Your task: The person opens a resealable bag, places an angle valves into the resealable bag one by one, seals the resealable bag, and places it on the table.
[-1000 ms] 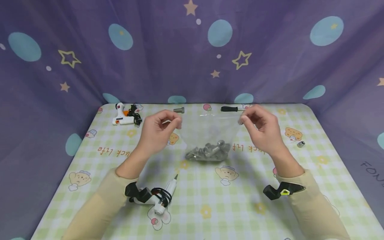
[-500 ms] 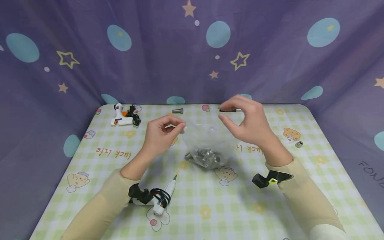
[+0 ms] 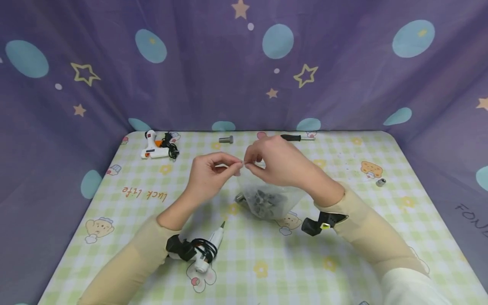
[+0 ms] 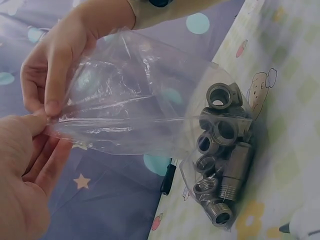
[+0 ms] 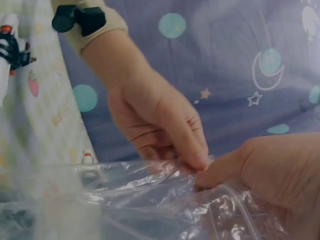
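A clear plastic zip bag [image 3: 267, 199] hangs low over the middle of the table, metal pipe fittings [image 4: 222, 150] heaped in its bottom. My left hand [image 3: 209, 173] pinches the bag's top corner between thumb and forefinger. Right beside it, fingertips almost meeting, my right hand [image 3: 280, 163] pinches the top edge at the same corner. In the left wrist view the bag [image 4: 135, 100] stretches from both hands toward the fittings, which include threaded elbows and tees. From the right wrist the bag [image 5: 145, 200] fills the lower part, its fittings blurred.
A white glue gun [image 3: 207, 252] with a coiled black cord lies near my left forearm, another glue gun [image 3: 156, 148] at the back left. Along the back edge are a bolt [image 3: 226, 140] and a black-handled screwdriver [image 3: 295, 137]. A small metal fitting [image 3: 381, 182] sits at the right.
My right hand let go of the bag's right corner, swung left over it and now pinches the top next to my left hand. The bag has folded together and its mouth narrowed.
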Demonstrator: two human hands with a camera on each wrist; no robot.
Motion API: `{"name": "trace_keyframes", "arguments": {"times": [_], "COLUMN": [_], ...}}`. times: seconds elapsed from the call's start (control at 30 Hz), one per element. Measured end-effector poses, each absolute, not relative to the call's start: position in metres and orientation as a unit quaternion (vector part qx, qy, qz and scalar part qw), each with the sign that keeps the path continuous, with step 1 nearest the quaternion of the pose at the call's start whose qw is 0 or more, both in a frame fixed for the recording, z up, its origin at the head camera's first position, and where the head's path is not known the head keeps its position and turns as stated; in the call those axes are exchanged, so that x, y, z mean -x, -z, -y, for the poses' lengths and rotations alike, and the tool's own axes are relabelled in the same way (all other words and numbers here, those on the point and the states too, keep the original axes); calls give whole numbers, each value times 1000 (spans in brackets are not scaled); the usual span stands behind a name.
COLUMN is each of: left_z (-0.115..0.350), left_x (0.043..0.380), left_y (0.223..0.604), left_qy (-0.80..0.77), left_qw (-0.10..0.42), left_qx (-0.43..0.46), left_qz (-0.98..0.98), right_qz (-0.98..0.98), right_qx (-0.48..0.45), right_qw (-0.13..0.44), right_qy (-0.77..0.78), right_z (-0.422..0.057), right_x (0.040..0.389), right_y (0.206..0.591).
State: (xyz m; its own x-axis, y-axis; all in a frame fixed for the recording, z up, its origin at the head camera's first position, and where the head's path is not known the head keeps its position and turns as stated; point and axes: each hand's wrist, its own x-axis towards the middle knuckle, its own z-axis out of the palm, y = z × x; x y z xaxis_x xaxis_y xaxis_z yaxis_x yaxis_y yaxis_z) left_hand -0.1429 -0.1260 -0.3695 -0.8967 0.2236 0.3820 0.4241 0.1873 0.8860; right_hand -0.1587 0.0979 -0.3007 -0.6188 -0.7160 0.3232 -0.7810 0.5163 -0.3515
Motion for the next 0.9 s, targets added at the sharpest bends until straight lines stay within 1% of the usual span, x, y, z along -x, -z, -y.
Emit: {"name": "trace_keyframes", "arguments": {"times": [0.17,0.43,0.67,0.9], "left_z": [125,121,118,116], "left_x": [143,143,139,142], "left_y": [368,365,357,355], "left_qy": [595,562,560,568], "left_qw": [73,93,116,135], "left_qx": [217,248,261,267], "left_qz": [771,784,777,767], "right_qz": [863,856,859,878], "right_qx": [-438,-441,-428,-401], "right_qw": [72,69,28,-11], "right_qy": [-241,-259,-279,-261], "right_z": [-98,-100,-108,-124], "right_x": [162,163,161,158], "right_y": [304,308,300,292]}}
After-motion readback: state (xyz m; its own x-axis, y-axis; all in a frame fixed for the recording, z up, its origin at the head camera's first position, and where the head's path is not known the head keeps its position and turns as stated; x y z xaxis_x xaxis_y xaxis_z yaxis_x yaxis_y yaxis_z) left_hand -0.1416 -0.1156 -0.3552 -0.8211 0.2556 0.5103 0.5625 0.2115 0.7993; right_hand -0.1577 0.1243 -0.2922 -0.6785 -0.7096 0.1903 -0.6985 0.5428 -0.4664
